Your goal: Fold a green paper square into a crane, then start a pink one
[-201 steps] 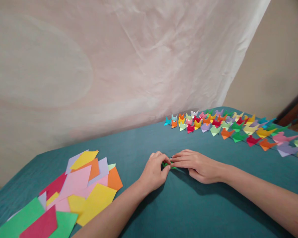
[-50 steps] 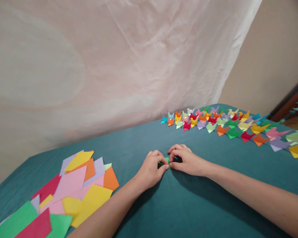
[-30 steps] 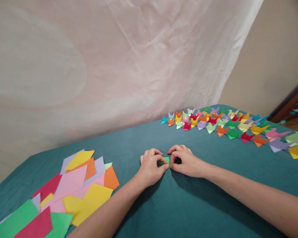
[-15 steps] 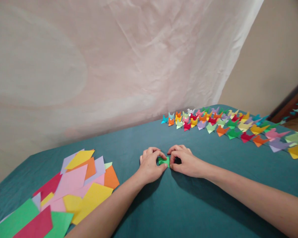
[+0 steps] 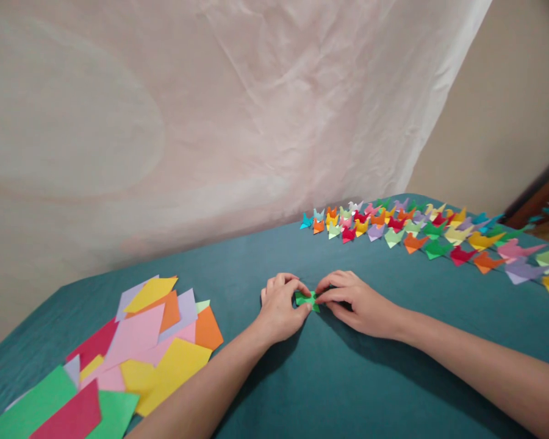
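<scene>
A small piece of green folded paper lies low over the teal cloth between my two hands. My left hand pinches its left side, with the thumb at the near edge and the index finger at the far edge. From the other side, my right hand reaches in with thumb and fingers spread apart. The fingertips of that hand are at the paper's right edge, seemingly touching it without gripping. Part of the paper is hidden behind the left fingers, so its exact folds are hard to make out.
Loose sheets of coloured paper overlap in a pile at the left, beside my left forearm. Several rows of small folded paper birds stand at the back right. A pale hanging cloth rises behind the teal-covered table.
My right hand has loosened from a pinch to spread fingers and shifted slightly right. The left hand keeps its grip on the paper. The whole view has shifted a little.
</scene>
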`<state>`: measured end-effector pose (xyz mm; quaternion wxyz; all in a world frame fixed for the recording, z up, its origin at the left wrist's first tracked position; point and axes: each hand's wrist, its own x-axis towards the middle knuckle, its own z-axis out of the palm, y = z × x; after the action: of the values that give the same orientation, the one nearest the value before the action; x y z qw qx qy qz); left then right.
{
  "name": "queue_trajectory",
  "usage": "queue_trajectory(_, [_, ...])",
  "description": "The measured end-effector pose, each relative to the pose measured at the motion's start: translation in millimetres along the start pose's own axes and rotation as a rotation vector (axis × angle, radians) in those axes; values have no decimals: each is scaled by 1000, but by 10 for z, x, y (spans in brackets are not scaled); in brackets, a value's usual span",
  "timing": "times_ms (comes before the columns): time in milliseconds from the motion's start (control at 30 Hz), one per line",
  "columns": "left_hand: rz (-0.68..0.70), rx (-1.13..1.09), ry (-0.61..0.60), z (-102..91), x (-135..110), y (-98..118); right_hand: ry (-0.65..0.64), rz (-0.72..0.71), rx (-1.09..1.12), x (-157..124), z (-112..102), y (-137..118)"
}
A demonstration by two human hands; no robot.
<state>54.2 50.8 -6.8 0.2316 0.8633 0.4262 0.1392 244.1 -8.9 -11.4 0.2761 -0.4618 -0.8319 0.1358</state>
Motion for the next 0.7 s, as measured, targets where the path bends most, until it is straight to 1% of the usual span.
queue_trajectory(100, [3, 4, 4, 4, -1, -6, -7, -99, -124, -21, 18, -12])
queue_trajectory(200, [4, 5, 7, 12, 1, -17, -6, -167, -183, -33, 49, -33])
queue_trajectory(400, [10, -6, 13, 24, -1, -33, 12, -230, -266, -53, 125, -21])
queue_trajectory(600, [-4, -1, 13, 9, -4, -7, -42, -326, -420, -35, 148, -41])
queue_trajectory(700, [-12, 3, 7, 4, 1, 9, -73, -323, -498, -23, 131, -126])
